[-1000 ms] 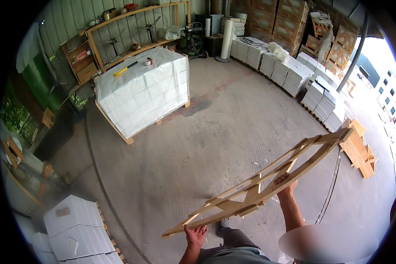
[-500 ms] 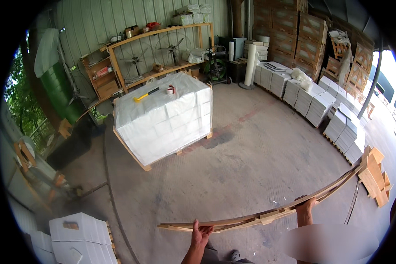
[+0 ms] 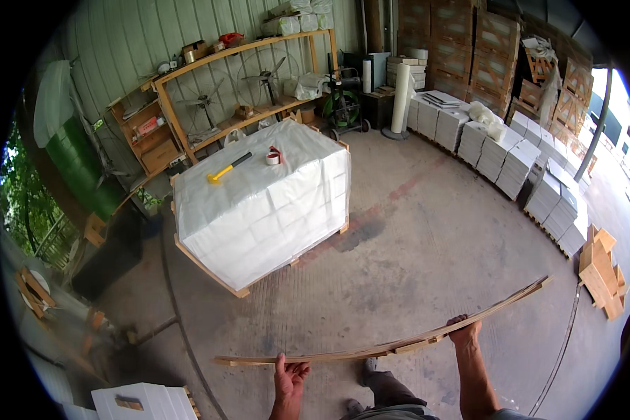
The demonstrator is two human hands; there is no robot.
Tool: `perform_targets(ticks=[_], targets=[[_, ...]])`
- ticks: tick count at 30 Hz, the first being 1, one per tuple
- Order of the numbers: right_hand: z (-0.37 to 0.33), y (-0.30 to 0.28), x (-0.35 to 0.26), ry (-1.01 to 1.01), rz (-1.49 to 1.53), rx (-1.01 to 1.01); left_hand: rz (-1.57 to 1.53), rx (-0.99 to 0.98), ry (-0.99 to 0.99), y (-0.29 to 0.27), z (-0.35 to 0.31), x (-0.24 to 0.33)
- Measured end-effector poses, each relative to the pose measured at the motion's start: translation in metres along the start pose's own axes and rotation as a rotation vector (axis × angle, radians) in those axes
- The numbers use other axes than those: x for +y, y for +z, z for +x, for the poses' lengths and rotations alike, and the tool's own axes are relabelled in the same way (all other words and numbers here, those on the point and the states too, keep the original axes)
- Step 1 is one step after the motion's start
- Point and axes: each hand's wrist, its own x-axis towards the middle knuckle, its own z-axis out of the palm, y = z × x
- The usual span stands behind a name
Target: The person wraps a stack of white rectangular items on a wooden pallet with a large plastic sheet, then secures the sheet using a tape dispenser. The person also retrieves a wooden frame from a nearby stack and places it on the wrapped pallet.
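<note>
A long wooden slat panel (image 3: 371,348), seen nearly edge-on, spans the space in front of my body, its right end higher in the picture. My left hand (image 3: 290,378) holds it near the left end, thumb upright against the wood and fingers curled below. My right hand (image 3: 465,330) grips it right of the middle, fingers wrapped over the edge. Ahead stands a pallet load (image 3: 269,220) wrapped in white plastic film. On its top lie a hammer (image 3: 227,169) with yellow and black parts and a roll of tape (image 3: 274,158). Both hands are apart from the load.
Wooden pieces (image 3: 598,273) lie on the floor at the right. Rows of white stacked packs (image 3: 493,157) line the right side on pallets. A white stack (image 3: 147,402) sits at lower left. A wooden rack (image 3: 245,52) with fans stands behind the load.
The panel and both hands have shifted left, away from the wooden pieces at right. The wrapped load appears larger and nearer. Both hands keep their hold.
</note>
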Motion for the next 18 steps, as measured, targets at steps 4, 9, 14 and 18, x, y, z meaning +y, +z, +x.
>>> perform_targets(ticks=[4,9,14,18], targets=[[0.05,0.074,0.075,0.079,-0.011,0.033,-0.019,0.064,0.073,0.018,0.066,0.048],[0.124,0.158,0.161,0.151,-0.062,-0.077,-0.089,0.161,0.141,0.051,0.136,0.099],[0.155,0.262,0.239,0.251,-0.14,-0.08,-0.119,0.221,0.171,0.061,0.201,0.15],[0.199,0.319,0.322,0.352,-0.139,-0.048,-0.23,0.284,0.167,0.054,0.265,0.192]])
